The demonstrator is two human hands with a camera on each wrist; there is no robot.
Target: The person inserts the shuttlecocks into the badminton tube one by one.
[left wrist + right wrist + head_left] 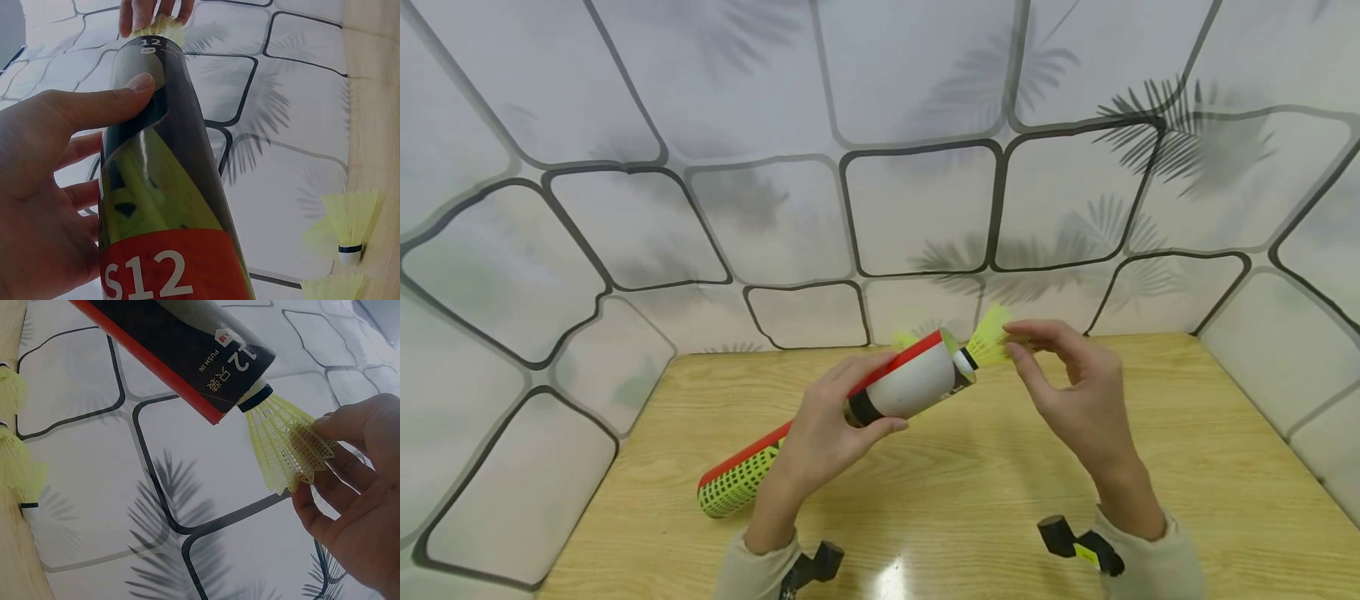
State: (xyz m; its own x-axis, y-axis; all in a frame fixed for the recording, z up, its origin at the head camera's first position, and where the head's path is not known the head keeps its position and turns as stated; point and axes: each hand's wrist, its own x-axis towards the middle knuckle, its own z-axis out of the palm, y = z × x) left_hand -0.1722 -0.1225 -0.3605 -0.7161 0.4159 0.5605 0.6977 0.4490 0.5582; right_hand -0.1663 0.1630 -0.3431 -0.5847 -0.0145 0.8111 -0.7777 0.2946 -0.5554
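Note:
A long badminton shuttlecock tube (917,385), red, white, black and yellow-green, slants up to the right above the table. My left hand (820,429) grips it around the middle, thumb along the near side. Yellow shuttlecocks show through its clear part in the left wrist view. By the skirt, my right hand (1082,387) pinches a yellow shuttlecock (284,447) between thumb and fingers. Its white, dark-banded base points into the tube's open mouth, right at the rim. "12" and "PUSH IN" are printed near that end (234,362) in the right wrist view.
Several more yellow shuttlecocks (351,219) stand on the wooden table (970,517) near its back edge, mostly hidden behind the tube in the head view. A pale patterned backdrop (917,208) rises behind the table and along its sides.

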